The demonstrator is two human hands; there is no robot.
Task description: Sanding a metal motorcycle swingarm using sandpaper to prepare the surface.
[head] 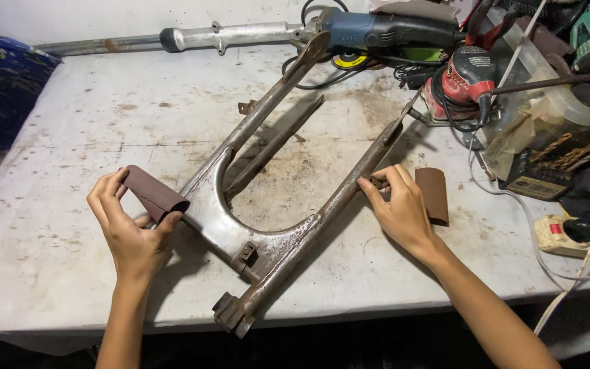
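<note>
The left hand pinched a folded strip of brown sandpaper between thumb and fingers, pressing its lower end against the left side of the rusty forked metal frame. The right hand closed its fingertips on the frame's right arm — a second brown sandpaper piece lay just beside it. The frame rested flat on the stained white table, with power tools heaped at the far right.
</note>
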